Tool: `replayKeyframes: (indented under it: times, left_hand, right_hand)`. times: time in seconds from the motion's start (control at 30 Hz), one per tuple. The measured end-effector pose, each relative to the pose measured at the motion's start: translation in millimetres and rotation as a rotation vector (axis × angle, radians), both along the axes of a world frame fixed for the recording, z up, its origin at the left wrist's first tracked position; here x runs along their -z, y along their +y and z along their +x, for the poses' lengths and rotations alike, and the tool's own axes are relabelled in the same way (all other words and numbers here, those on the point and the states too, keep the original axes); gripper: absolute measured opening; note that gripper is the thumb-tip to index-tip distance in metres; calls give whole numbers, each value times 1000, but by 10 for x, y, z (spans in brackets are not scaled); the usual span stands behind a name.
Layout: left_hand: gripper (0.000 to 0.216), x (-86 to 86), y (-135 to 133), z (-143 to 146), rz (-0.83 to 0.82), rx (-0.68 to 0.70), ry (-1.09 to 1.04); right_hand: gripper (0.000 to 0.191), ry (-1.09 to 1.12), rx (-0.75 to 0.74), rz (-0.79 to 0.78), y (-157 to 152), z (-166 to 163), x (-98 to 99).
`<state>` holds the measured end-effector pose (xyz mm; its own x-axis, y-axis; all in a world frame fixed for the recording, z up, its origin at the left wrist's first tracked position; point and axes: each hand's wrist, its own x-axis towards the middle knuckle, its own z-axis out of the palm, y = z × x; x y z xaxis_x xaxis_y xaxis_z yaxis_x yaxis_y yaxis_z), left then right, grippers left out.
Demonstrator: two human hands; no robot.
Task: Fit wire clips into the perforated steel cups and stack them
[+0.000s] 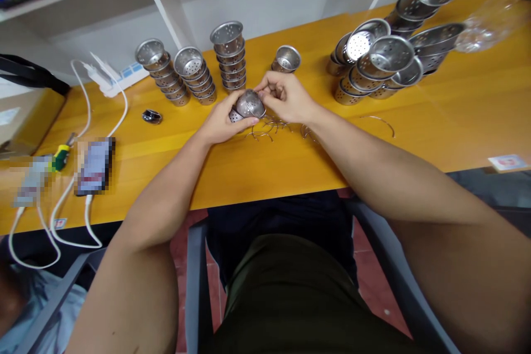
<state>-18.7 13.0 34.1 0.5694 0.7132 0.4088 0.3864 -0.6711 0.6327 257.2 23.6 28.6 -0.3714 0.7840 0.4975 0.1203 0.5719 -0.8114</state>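
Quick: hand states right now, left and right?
Left hand: closed, holding the perforated metal cup.
Right hand: closed, fingers pinching the same cup's far side.

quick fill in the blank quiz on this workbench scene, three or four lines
The left hand and right hand hold one perforated cup made of ____.
Left of the lone cup stand ____ neat stacks of cups.
Thin wire rings lie on the table, under the ____.
The power strip at the far left is coloured ____.
Missing words: metal; three; hands; white.
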Motion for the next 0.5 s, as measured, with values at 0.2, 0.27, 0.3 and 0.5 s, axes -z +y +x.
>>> replayKeyframes:
  times: [0.2, 0.27, 0.3, 0.5]
  left_hand:
    - [120, -12, 27, -31, -21, -73, 0]
    - [122, 17, 68, -78, -2, -89, -9]
    - [122, 35, 89, -105, 11, -89, -12]
    - [117, 137, 167, -218, 22, -80, -106]
  right_hand:
    - [68, 41, 123, -6, 27, -17, 39]
    - [74, 65, 222, 20, 58, 0, 71]
    - [76, 57, 264, 40, 82, 31, 86]
    - [59, -290, 242, 96, 218, 438, 145]
